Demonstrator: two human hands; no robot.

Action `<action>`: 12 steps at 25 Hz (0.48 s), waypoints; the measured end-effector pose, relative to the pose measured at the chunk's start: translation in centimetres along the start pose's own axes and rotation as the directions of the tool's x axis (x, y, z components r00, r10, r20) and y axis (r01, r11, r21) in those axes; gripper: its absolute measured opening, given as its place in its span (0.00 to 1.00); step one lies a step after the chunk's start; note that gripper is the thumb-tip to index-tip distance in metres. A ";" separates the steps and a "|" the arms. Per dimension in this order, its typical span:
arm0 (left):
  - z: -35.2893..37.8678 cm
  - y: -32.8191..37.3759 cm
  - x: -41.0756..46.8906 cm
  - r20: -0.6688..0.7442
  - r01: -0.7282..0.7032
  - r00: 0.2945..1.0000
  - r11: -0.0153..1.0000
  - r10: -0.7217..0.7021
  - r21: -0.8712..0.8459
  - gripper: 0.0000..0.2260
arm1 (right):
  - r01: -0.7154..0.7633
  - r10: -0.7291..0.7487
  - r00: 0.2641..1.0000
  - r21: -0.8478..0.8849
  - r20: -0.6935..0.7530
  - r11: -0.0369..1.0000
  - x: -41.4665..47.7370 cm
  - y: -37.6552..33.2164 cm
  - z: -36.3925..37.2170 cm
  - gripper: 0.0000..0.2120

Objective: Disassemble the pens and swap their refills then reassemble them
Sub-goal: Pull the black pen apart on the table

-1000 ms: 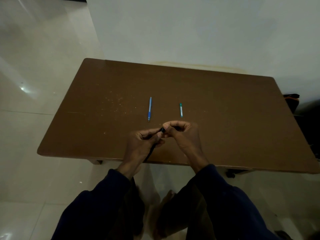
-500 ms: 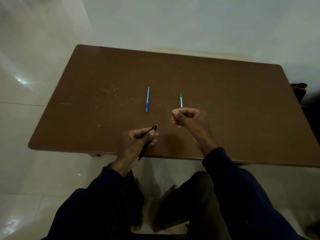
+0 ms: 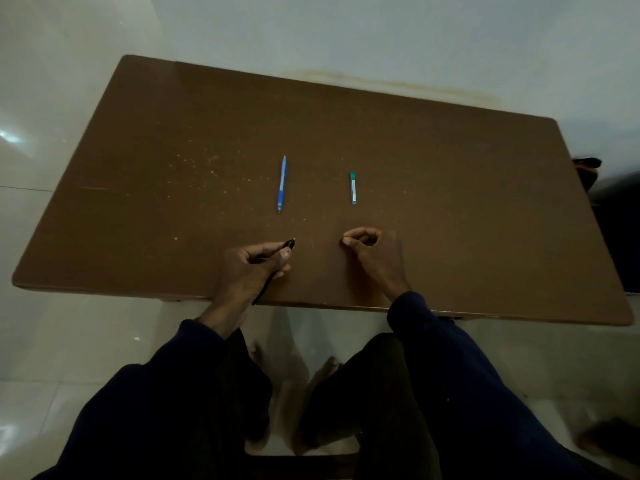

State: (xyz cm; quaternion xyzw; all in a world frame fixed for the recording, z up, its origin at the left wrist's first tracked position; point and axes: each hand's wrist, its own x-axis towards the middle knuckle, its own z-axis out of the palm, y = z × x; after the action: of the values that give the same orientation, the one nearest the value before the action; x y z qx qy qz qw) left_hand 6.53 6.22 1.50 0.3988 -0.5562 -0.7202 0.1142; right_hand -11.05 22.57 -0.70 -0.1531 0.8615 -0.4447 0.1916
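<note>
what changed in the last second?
The hands, joined on the black pen a second ago, have parted. The left hand keeps gripping it; the right hand moved right and down toward the table, fingers curled, contents too small to tell. The blue pen and short green piece lie unmoved.

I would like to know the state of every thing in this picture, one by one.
Black pen: gripped by the left hand, over the near edge of the table.
Blue pen: lying flat on the table, looks assembled, untouched.
Green piece: lying flat, right of the blue pen, untouched.
Right hand: fingers curled, thumb against forefinger; anything pinched is too small to tell.
</note>
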 end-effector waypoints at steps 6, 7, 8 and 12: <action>0.1 -0.1 0.9 0.026 -0.030 0.999 0.999 0.029 0.014 0.08 | 0.122 -0.127 0.991 -0.128 -0.034 0.984 0.7 0.9 0.8 0.05; 0.2 -0.1 1.0 0.028 -0.033 0.999 0.999 0.033 0.016 0.08 | 0.122 -0.127 0.991 -0.106 -0.040 0.987 0.7 0.9 0.7 0.06; 0.2 -0.2 1.1 0.028 -0.033 0.999 0.999 0.033 0.020 0.08 | 0.123 -0.127 0.991 -0.092 -0.045 0.988 0.7 0.9 0.6 0.07; 0.4 -0.4 1.4 0.034 -0.017 0.999 0.999 0.016 0.034 0.08 | 0.138 -0.143 0.988 -0.083 -0.059 0.987 0.6 0.8 0.5 0.10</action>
State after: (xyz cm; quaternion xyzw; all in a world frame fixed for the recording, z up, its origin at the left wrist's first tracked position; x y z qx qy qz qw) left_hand 5.44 5.78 0.58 0.3840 -0.5736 -0.7161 0.1038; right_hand -11.40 22.40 -1.72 -0.2064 0.8711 -0.4276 0.1253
